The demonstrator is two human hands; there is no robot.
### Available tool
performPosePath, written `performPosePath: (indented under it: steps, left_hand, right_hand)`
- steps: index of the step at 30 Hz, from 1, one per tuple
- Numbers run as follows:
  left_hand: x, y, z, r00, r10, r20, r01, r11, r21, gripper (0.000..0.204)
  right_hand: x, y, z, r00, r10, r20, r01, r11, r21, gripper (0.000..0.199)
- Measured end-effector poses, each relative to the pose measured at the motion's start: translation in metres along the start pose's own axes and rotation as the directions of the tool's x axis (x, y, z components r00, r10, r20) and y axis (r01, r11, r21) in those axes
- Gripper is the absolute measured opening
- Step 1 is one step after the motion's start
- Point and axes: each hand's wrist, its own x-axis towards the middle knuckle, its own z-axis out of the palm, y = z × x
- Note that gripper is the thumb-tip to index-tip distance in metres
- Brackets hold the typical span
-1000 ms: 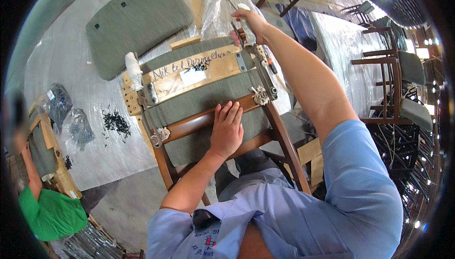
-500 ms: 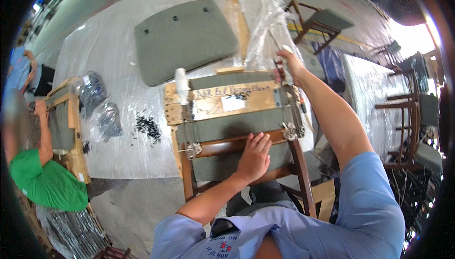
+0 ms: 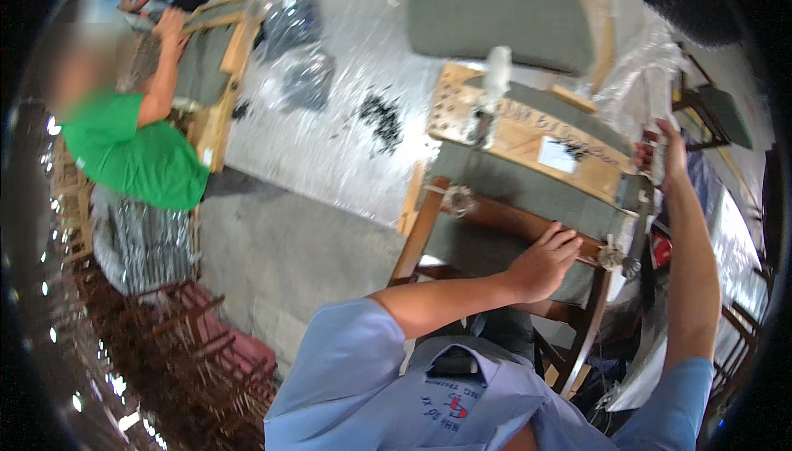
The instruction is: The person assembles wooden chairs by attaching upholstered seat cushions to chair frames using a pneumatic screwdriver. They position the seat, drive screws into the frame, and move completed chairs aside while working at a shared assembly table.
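Observation:
My left hand lies over the dark brown wooden rail of a chair frame, fingers extended and close together. At the right end of a light wooden jig, my right hand is closed around the pale handle of a lever clamp, largely covered by the fingers. A matching clamp with a white-wrapped handle stands upright at the jig's left end. Under the jig and rail is a grey-green upholstered panel. Wrapped clamp ends press near the rail's two ends.
Another grey-green panel lies on the plastic-covered table. Loose black screws and bags of dark parts lie left of the jig. A co-worker in a green shirt works at another jig. Chair frames stand lower left.
The view has swung left and tilted, so the jig, chair and table appear farther right. My left hand stays on the rail and my right hand stays at the right clamp.

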Motion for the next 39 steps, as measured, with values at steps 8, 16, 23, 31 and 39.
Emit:
performPosePath:
  steps: [8, 16, 23, 31, 39]
  left_hand:
    - [0.010, -0.002, -0.018, 0.999, -0.041, 0.004, 0.041, 0.992, -0.119, 0.048]
    - [0.015, 0.008, -0.020, 0.981, 0.035, 0.190, -0.059, 0.991, 0.120, 0.044]
    - [0.029, 0.004, -0.017, 0.991, -0.062, 0.122, 0.065, 0.998, -0.024, 0.038]
    - [0.123, -0.006, -0.041, 0.845, -0.496, 0.200, 0.533, 0.750, -0.391, 0.063]
    - [0.281, 0.004, -0.033, 0.749, -0.635, 0.189, 0.648, 0.643, -0.409, 0.114]
  right_hand:
    - [0.002, 0.008, -0.001, 0.976, -0.202, -0.077, 0.200, 0.979, -0.038, 0.050]
    - [0.007, 0.005, 0.028, 0.945, -0.285, -0.158, 0.251, 0.946, -0.205, 0.057]
    - [-0.007, 0.002, 0.018, 0.876, -0.415, -0.245, 0.318, 0.880, -0.352, 0.067]
    - [-0.122, 0.179, -0.099, 0.766, -0.201, -0.611, 0.045, 0.964, -0.261, 0.070]
    - [-0.171, 0.243, -0.062, 0.988, 0.139, -0.071, -0.154, 0.938, -0.311, 0.094]
